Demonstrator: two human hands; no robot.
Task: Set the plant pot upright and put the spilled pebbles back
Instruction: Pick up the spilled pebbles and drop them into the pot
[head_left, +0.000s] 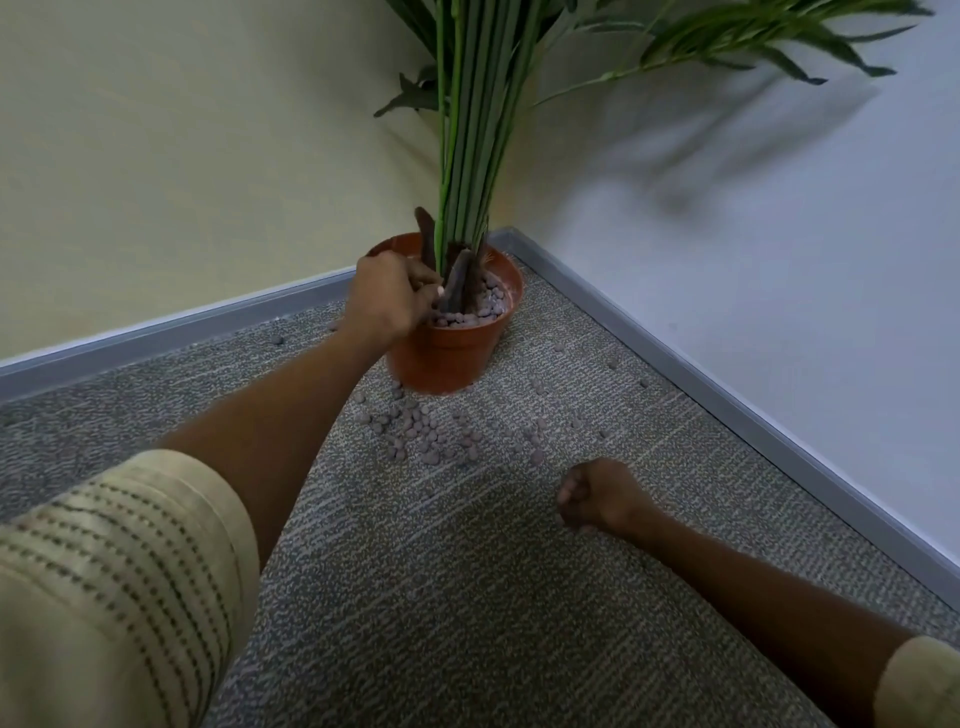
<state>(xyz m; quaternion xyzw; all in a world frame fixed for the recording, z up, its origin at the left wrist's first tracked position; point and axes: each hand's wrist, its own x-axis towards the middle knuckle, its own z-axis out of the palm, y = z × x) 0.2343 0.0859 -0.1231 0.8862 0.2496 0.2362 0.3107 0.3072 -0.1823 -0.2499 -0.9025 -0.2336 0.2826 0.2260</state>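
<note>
Terracotta plant pot (447, 343) stands upright on carpet (467, 597) in the corner. Left hand (387, 301) fingers curl over its rim above the pebbles (421, 431); contents unclear. Right hand (602, 496) clenched, contents hidden, near spilled pebbles.

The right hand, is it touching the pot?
Apart. The head view shows the right hand low over the carpet, with a stretch of carpet and spilled pebbles between it and the pot.
</note>
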